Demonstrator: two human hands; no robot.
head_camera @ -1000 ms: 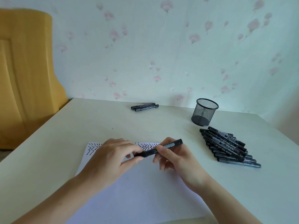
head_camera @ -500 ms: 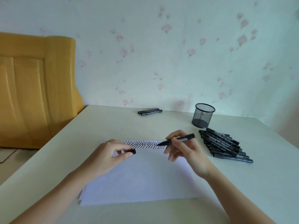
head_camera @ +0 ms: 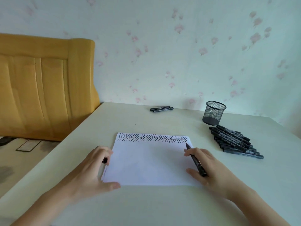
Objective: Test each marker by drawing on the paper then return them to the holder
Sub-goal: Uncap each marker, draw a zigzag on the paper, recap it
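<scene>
Right hand (head_camera: 210, 167) grasping uncapped marker (head_camera: 195, 159), tip at paper (head_camera: 149, 162) right edge, left hand (head_camera: 96, 167) fingers pinching cap (head_camera: 105, 160) at paper's left edge

Your right hand (head_camera: 210, 167) grips an uncapped black marker (head_camera: 196, 160), tip just below the zigzag row on the white paper sheet (head_camera: 146, 163). Your left hand (head_camera: 92, 170) pins the sheet's left edge while holding the small black cap (head_camera: 105, 160).

cap (head_camera: 105, 160) mostly hidden by fingers (head_camera: 104, 151)

The table (head_camera: 146, 206) carries paper (head_camera: 146, 163), a mesh holder (head_camera: 213, 114) and loose markers (head_camera: 234, 142).
</scene>
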